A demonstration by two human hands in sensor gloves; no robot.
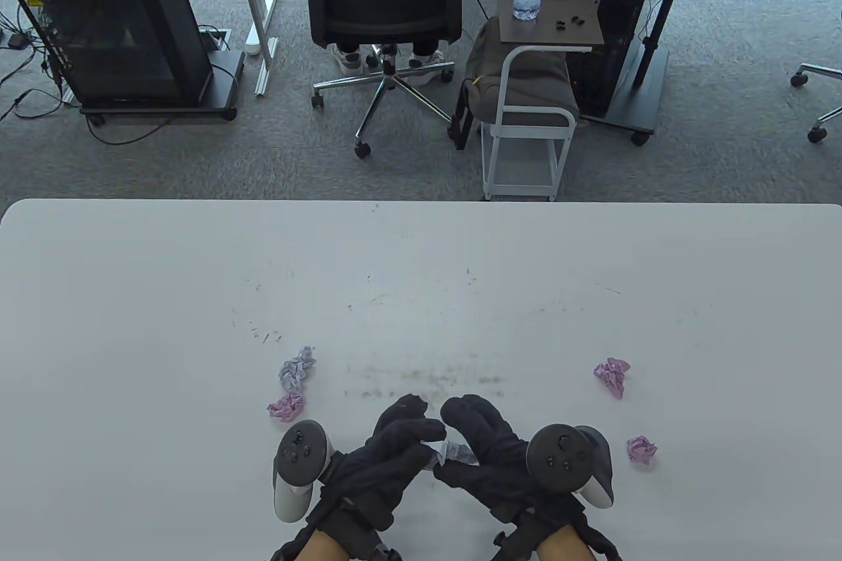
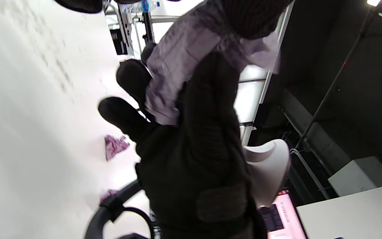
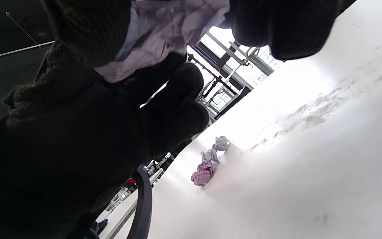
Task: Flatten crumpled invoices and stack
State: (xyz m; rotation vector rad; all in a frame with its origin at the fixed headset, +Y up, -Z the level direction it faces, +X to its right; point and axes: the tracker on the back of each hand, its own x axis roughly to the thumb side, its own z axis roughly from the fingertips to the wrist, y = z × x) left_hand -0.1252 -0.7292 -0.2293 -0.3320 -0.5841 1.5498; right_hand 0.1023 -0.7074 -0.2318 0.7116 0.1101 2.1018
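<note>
Gripping crumpled invoice two-handed

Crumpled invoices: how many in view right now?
5. One held between the left hand and right hand; bluish ball and pink ball left of the hands; two pink balls right. None visibly hidden.

Gloved hand grips crumpled invoice
</note>
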